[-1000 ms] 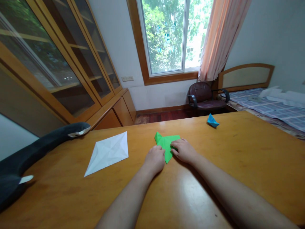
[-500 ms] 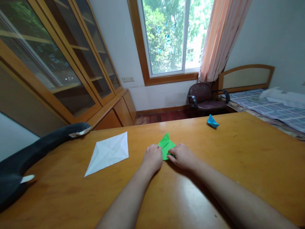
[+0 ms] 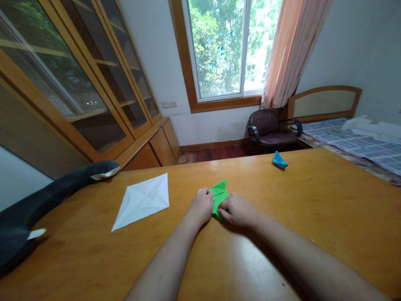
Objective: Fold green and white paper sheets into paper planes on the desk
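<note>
A folded green paper (image 3: 219, 194) lies on the wooden table (image 3: 313, 209) near its middle. My left hand (image 3: 201, 205) grips the paper's left edge, and my right hand (image 3: 237, 210) pinches its lower right part. Both hands cover the near half of the paper. Only its far pointed flap shows between them.
A creased white paper sheet (image 3: 143, 200) lies flat to the left. Near the table's far edge sits a small blue folded paper (image 3: 278, 159). A dark plush toy (image 3: 46, 196) rests along the left edge. Beyond the table are a chair (image 3: 266, 127), a bed (image 3: 360, 138) and a cabinet (image 3: 78, 83).
The green paper has been folded smaller: its wide flat triangle is now a compact shape between my hands. Both hands drew slightly nearer to me.
</note>
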Motion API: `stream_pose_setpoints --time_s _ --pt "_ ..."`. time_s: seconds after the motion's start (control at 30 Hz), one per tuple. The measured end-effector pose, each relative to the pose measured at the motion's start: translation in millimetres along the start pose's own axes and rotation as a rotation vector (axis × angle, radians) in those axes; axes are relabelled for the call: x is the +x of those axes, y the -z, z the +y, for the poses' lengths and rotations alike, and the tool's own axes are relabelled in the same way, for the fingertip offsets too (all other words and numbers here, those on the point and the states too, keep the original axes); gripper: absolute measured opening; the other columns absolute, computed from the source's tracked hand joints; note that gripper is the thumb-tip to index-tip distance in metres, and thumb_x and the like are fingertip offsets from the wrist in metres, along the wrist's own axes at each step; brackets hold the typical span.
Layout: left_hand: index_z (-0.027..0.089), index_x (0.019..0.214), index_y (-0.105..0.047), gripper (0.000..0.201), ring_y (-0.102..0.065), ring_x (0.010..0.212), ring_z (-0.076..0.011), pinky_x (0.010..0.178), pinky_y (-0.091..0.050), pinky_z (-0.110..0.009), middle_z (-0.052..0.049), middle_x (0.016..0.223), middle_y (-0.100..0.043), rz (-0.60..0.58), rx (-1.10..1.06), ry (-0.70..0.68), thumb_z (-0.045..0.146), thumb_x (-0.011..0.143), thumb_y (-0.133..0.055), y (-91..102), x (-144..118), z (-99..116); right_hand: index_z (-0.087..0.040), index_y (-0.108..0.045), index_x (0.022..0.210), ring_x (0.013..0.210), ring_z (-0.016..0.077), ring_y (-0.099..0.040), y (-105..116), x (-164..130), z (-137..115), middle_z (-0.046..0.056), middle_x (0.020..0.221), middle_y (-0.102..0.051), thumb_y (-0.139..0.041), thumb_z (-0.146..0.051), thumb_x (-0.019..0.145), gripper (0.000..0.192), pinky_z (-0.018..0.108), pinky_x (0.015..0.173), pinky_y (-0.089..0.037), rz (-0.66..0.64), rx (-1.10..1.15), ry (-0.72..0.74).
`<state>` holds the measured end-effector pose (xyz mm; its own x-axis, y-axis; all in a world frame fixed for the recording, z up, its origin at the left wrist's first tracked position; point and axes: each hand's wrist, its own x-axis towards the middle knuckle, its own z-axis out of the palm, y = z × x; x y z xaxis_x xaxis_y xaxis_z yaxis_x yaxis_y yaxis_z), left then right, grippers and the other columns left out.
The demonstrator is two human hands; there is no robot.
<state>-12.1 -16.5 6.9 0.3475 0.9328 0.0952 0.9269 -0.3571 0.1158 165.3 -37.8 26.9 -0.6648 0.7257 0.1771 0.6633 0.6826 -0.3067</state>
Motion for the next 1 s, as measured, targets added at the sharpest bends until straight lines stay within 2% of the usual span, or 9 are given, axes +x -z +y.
stream_pose_setpoints --time_s 0.4,0.63,0.8,1.0 --pt "0.016 0.109 -0.064 0.027 -0.053 0.108 -0.0221 0.097 -0.040 -0.031 -0.009 0.114 -0.061 0.010 -0.029 -0.004 0.026 0.093 -0.046 -1.3 -1 0 -0.018 -0.071 0.069 0.055 0.0127 -0.051 -2 0 4 0.004 0.067 -0.070 -0.050 -0.022 0.085 0.027 0.026 0.056 -0.031 -0.009 0.055 -0.053" --pt "0.016 0.098 -0.069 0.029 -0.057 0.104 -0.0224 0.094 -0.042 -0.032 -0.010 0.108 -0.066 -0.036 -0.044 0.015 0.027 0.094 -0.043 5.3 0 2 -0.019 -0.069 0.067 0.054 0.0125 -0.050 -2 0 4 0.003 0.066 -0.070 -0.049 -0.021 0.085 0.027 0.025 0.056 -0.032 -0.008 0.066 -0.063" --pt "0.016 0.103 -0.067 0.028 -0.059 0.104 -0.0227 0.094 -0.044 -0.033 -0.011 0.110 -0.066 -0.081 -0.008 0.044 0.027 0.094 -0.043 6.8 -2 6 -0.019 -0.070 0.068 0.055 0.0132 -0.052 -4 0 4 0.003 0.067 -0.070 -0.048 -0.022 0.086 0.029 0.025 0.057 -0.033 -0.008 0.070 -0.057" --pt "0.017 0.108 -0.067 0.031 -0.060 0.107 -0.0225 0.096 -0.045 -0.033 -0.010 0.113 -0.068 -0.044 -0.012 0.027 0.029 0.095 -0.041 5.6 -4 4 -0.018 -0.069 0.073 0.062 0.0144 -0.057 -11 2 5 0.006 0.074 -0.071 -0.046 -0.017 0.086 0.026 0.025 0.060 -0.036 0.028 0.059 -0.106"
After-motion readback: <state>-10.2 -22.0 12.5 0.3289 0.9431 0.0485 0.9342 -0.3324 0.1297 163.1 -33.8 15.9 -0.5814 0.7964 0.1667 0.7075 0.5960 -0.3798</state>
